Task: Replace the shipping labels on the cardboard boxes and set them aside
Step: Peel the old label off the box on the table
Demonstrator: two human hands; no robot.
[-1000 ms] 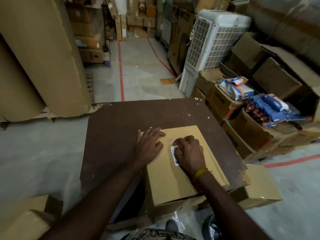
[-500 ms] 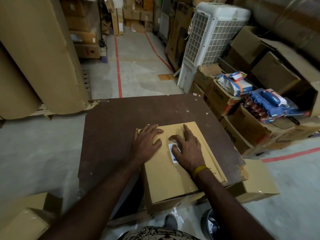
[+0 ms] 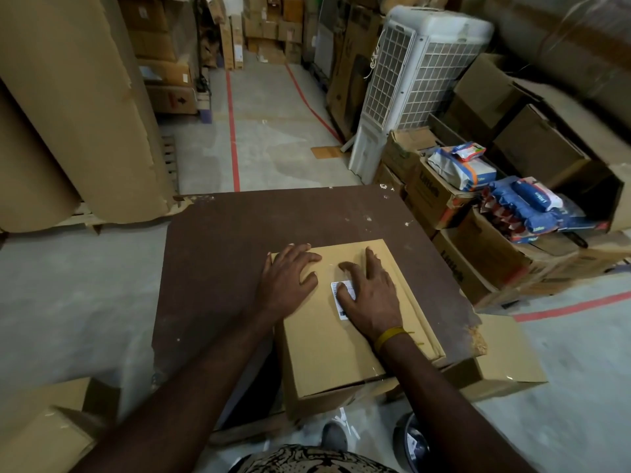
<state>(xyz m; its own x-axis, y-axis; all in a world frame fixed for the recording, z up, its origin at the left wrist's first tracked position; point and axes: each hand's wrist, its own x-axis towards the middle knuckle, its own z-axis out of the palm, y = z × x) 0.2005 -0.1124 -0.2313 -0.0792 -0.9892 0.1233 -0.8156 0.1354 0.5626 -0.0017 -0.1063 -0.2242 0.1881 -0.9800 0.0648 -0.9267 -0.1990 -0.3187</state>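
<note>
A tan cardboard box [image 3: 327,349] sits on the near right part of the dark brown table [image 3: 239,254], overhanging its front edge. A small white shipping label [image 3: 339,298] is stuck on the box's top. My right hand [image 3: 370,295] lies flat over the label with straight, spread fingers and hides most of it. My left hand [image 3: 286,281] rests flat on the box's far left corner, fingers spread.
Another flat cardboard box [image 3: 505,363] lies low beside the table's right corner. Open cartons with blue and white packets [image 3: 526,206] stand to the right, behind them a white air cooler [image 3: 409,83]. Large cardboard rolls [image 3: 68,107] lean at left. A carton [image 3: 44,435] sits near left.
My right hand went from curled knuckles on the label to fingers spread flat over it. The left hand stayed on the box's corner.
</note>
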